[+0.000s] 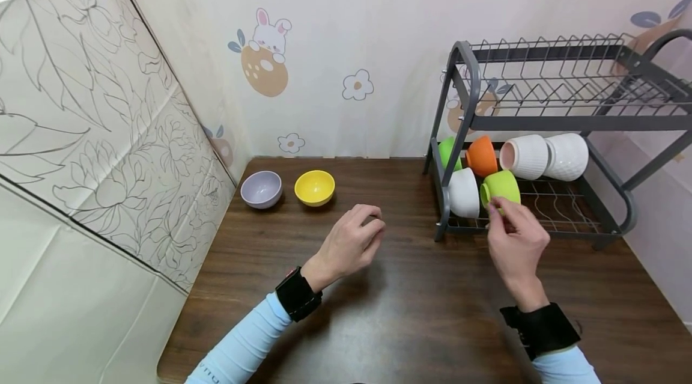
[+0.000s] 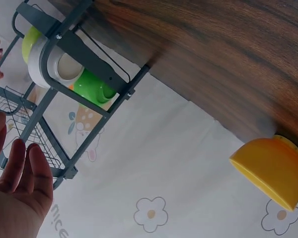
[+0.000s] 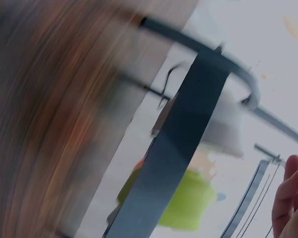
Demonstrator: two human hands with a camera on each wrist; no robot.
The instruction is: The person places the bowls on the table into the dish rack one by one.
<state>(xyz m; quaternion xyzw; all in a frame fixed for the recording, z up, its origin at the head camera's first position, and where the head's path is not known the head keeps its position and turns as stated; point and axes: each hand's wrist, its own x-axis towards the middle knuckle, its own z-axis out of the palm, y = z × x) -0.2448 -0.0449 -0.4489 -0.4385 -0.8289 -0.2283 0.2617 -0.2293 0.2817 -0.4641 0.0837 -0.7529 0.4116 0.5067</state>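
Observation:
My right hand (image 1: 516,246) is in front of the rack's lower tier, its fingertips overlapping the front of a lime green bowl (image 1: 501,184) in the head view. That bowl lies on its side; in the blurred right wrist view the fingers (image 3: 290,193) appear apart from it. Over the middle of the table, my left hand (image 1: 348,243) hovers with loosely bent fingers and nothing in it. A yellow bowl (image 1: 315,188) and a lavender bowl (image 1: 262,189) stand upright beyond the left hand, side by side. Next to the lime green bowl sits a white bowl (image 1: 463,193).
A dark grey two-tier dish rack (image 1: 551,123) stands on the wooden table (image 1: 421,324) at the right. Its lower tier also holds a green bowl (image 1: 449,152), an orange bowl (image 1: 482,156) and two white textured cups (image 1: 566,157). A papered wall (image 1: 346,23) rises behind.

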